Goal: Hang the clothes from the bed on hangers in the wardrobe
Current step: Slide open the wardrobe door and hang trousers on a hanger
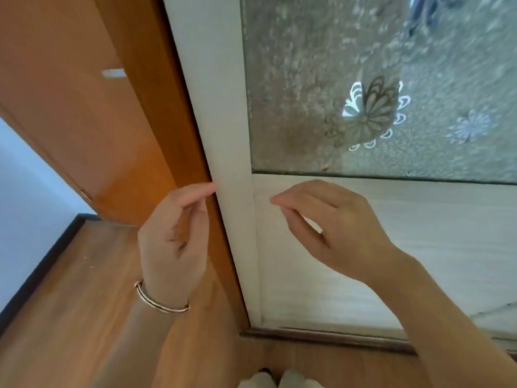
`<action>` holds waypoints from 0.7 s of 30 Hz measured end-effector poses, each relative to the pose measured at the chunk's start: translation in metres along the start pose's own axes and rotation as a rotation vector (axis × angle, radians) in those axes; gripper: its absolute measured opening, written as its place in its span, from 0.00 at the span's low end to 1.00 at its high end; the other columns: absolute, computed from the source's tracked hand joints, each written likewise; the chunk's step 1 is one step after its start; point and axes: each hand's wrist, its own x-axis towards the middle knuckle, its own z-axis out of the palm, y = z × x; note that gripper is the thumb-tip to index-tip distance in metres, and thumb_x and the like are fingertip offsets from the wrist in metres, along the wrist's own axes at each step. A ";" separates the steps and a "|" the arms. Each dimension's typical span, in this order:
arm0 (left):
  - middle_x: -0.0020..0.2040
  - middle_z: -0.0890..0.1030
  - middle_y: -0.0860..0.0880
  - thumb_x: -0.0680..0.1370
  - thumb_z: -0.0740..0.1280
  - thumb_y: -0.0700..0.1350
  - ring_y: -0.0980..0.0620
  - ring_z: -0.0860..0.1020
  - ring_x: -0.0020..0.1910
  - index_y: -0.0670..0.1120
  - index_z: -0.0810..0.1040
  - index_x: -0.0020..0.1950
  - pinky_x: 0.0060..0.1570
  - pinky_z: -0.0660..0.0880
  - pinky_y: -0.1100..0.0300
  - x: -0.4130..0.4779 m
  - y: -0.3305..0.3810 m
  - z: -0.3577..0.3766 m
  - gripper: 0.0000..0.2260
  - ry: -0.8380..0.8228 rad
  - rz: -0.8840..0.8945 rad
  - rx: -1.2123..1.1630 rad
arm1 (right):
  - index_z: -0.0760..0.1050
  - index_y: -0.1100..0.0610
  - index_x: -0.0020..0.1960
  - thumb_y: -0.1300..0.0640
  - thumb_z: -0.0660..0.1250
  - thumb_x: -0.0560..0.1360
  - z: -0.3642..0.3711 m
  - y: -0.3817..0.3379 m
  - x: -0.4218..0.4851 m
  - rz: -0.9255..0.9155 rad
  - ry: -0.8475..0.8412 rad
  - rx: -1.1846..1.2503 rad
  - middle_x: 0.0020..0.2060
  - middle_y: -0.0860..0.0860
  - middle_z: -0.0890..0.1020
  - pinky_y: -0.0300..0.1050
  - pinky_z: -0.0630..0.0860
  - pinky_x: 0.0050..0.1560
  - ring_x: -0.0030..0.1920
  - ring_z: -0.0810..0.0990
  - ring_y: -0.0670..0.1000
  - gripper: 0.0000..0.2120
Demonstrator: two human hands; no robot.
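Note:
A wardrobe sliding door (221, 113) with a pale whitish frame fills the right of the head view; its upper panel is frosted glass (363, 79) with flower patterns, its lower panel (419, 233) pale wood grain. My left hand (174, 242), with a thin bracelet on the wrist, has its fingertips at the left edge of the door frame. My right hand (333, 222) hovers just in front of the lower panel, fingers loosely bent and holding nothing. No clothes, hangers or bed are in view.
An orange-brown wooden door (70, 107) and its frame stand directly left of the wardrobe. Wooden floor (72, 317) runs below, with a dark skirting and white wall (25, 205) at far left. The door's bottom track (321, 336) crosses the floor.

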 end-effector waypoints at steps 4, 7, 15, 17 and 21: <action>0.59 0.73 0.45 0.75 0.60 0.33 0.51 0.74 0.60 0.42 0.70 0.60 0.62 0.72 0.59 0.044 0.024 0.008 0.14 0.088 0.186 0.033 | 0.83 0.59 0.48 0.61 0.62 0.76 -0.018 -0.003 0.048 -0.201 0.324 -0.228 0.47 0.54 0.85 0.50 0.71 0.63 0.56 0.80 0.53 0.10; 0.65 0.67 0.43 0.74 0.60 0.34 0.53 0.66 0.67 0.40 0.67 0.64 0.70 0.61 0.66 0.064 0.033 0.024 0.18 0.096 0.214 0.032 | 0.81 0.58 0.55 0.57 0.62 0.76 -0.026 0.001 0.080 -0.183 0.455 -0.376 0.56 0.56 0.82 0.56 0.67 0.67 0.63 0.73 0.54 0.12; 0.74 0.47 0.49 0.75 0.60 0.45 0.61 0.43 0.75 0.50 0.54 0.72 0.74 0.45 0.65 0.077 0.045 0.051 0.27 0.157 0.059 0.039 | 0.62 0.52 0.72 0.44 0.61 0.75 -0.021 0.025 0.091 -0.063 0.316 -0.734 0.72 0.48 0.63 0.55 0.48 0.73 0.73 0.57 0.52 0.28; 0.75 0.45 0.50 0.74 0.60 0.46 0.60 0.42 0.75 0.52 0.54 0.72 0.74 0.44 0.66 0.079 0.050 0.053 0.27 0.159 0.038 0.021 | 0.59 0.50 0.73 0.42 0.57 0.76 -0.024 0.027 0.091 -0.056 0.299 -0.754 0.73 0.46 0.61 0.53 0.46 0.73 0.76 0.52 0.50 0.28; 0.74 0.52 0.49 0.73 0.60 0.43 0.62 0.50 0.74 0.47 0.62 0.70 0.70 0.48 0.75 0.081 0.054 0.055 0.25 0.262 0.000 -0.040 | 0.59 0.48 0.74 0.41 0.60 0.75 -0.029 0.029 0.090 -0.068 0.276 -0.796 0.74 0.45 0.59 0.51 0.46 0.73 0.73 0.56 0.48 0.30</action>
